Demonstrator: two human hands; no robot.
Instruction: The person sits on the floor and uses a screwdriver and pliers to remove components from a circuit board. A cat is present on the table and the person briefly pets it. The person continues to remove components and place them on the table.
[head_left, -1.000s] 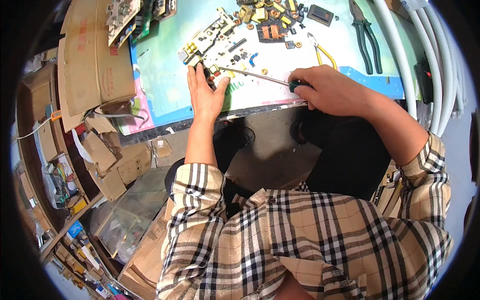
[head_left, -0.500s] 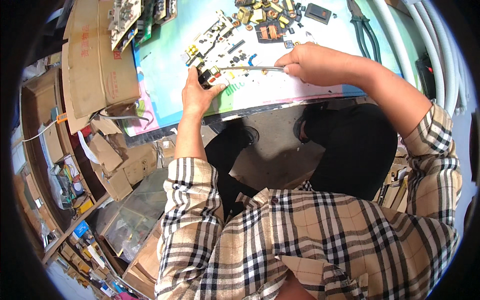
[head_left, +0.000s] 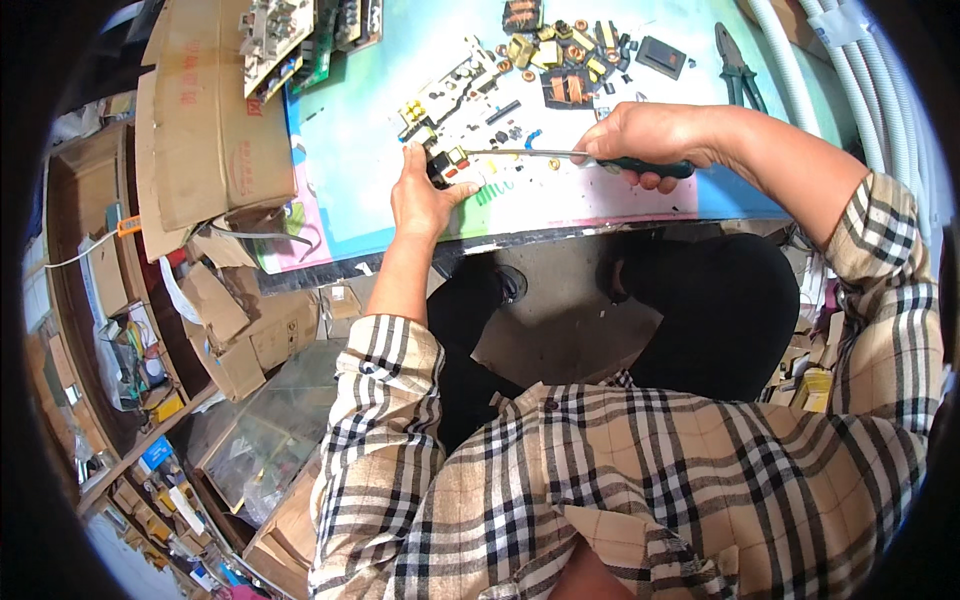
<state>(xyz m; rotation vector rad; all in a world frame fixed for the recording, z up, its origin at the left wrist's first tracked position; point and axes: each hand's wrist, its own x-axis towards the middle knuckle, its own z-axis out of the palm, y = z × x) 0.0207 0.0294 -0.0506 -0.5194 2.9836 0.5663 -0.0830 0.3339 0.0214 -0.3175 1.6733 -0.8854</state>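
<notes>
My right hand (head_left: 650, 140) is closed around the dark handle of a long screwdriver (head_left: 530, 153). Its thin metal shaft points left, with the tip at a small yellow part on a circuit board (head_left: 468, 76). My left hand (head_left: 420, 203) grips the near end of that board, thumb on the right and fingers on the left. Dark, red and yellow components (head_left: 450, 163) stand on the board between thumb and fingers. The board lies slanted on the table, and my left fingers hide part of its edge.
Loose small parts and copper-wound coils (head_left: 568, 90) lie beyond the screwdriver. Pliers (head_left: 738, 70) and a black rectangular part (head_left: 661, 57) are at the far right, near pale corrugated hoses (head_left: 850, 80). A cardboard box (head_left: 215, 120) with more circuit boards (head_left: 275, 45) stands left.
The view has shifted, so the table things appear farther right. My right hand has turned, showing the screwdriver's handle. The tip stays at the board, and my left hand keeps its grip.
</notes>
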